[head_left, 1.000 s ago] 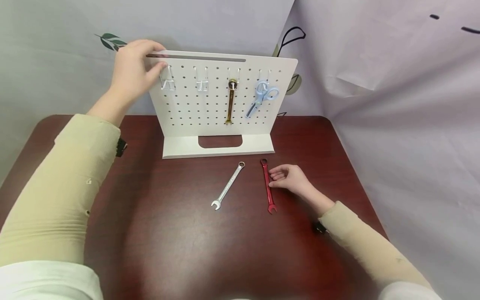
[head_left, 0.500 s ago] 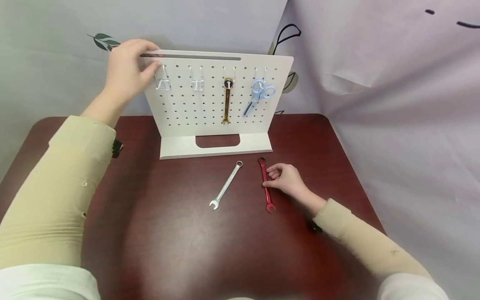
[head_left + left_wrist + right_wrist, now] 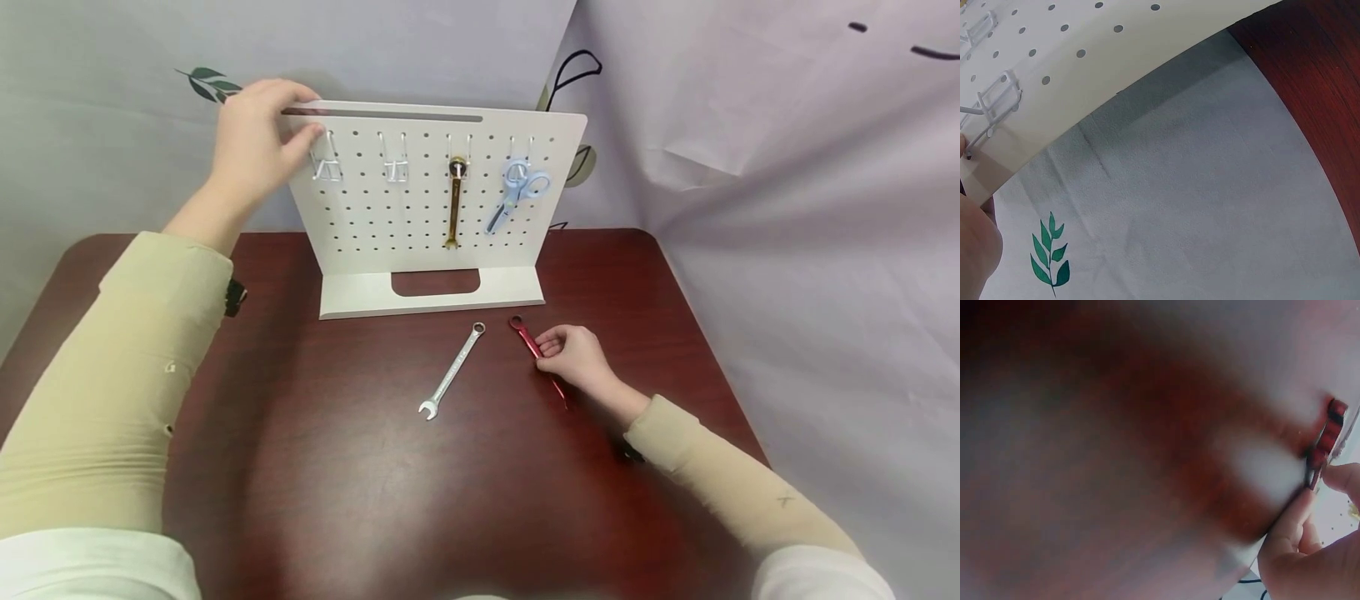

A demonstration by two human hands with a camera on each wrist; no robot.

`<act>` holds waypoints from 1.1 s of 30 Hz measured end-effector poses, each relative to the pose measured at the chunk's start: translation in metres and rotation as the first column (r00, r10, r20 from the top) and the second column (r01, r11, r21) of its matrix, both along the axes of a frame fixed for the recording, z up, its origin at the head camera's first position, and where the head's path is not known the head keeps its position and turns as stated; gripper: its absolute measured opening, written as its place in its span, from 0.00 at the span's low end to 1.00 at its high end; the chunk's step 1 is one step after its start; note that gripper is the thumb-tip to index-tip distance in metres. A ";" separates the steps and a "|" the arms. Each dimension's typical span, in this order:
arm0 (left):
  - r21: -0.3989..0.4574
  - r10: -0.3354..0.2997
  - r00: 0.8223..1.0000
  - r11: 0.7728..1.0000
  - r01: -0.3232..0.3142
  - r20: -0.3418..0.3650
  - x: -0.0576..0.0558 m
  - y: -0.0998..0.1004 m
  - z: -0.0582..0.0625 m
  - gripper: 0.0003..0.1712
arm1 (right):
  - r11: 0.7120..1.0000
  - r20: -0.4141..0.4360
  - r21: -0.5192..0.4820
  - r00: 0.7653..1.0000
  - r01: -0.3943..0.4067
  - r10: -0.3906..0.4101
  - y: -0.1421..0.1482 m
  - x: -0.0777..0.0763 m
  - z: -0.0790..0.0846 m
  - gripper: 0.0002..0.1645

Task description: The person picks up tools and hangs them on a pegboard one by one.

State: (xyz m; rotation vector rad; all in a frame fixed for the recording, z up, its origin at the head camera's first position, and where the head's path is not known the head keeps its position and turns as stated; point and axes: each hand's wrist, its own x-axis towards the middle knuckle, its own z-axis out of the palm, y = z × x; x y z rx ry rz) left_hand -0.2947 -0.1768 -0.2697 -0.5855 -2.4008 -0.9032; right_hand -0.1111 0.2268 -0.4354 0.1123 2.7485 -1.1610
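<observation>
A white pegboard stand (image 3: 375,221) stands at the back of the table. My left hand (image 3: 255,137) grips its top left corner, thumb in front and fingers over the top edge; in the left wrist view part of that hand (image 3: 979,247) shows at the lower left. On the right, my right hand (image 3: 576,358) pinches a red wrench (image 3: 527,340) around the middle of its shaft. The wrench's ring end points toward the pegboard and its body is turned on edge. In the right wrist view the wrench (image 3: 1329,434) juts out past the thumb and fingers.
A silver wrench (image 3: 453,371) lies on the dark red table (image 3: 360,467), left of the red one. From the pegboard's hooks hang a bronze-coloured wrench (image 3: 454,204) and light blue scissors (image 3: 513,196). Two wire hooks (image 3: 395,158) at the left hold nothing.
The right hand has closed on the red wrench, which has rotated so its open end swings right and it tips on edge. The left hand keeps its grip on the pegboard.
</observation>
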 end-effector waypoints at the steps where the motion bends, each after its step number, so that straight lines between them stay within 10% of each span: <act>1: -0.002 -0.001 1.000 1.000 0.001 -0.001 0.000 0.000 0.000 0.16 | 1.000 0.002 0.011 1.000 -0.002 0.002 0.000 -0.001 0.000 0.15; 16: -0.024 -0.009 1.000 1.000 0.010 0.015 0.000 0.002 0.005 0.16 | 0.999 0.064 0.038 0.998 -0.023 0.020 0.008 -0.015 0.006 0.09; 33: -0.031 0.011 1.000 0.999 -0.011 0.011 0.003 0.001 0.005 0.16 | 0.917 -0.074 -0.398 0.996 0.017 -0.051 -0.036 -0.060 0.080 0.16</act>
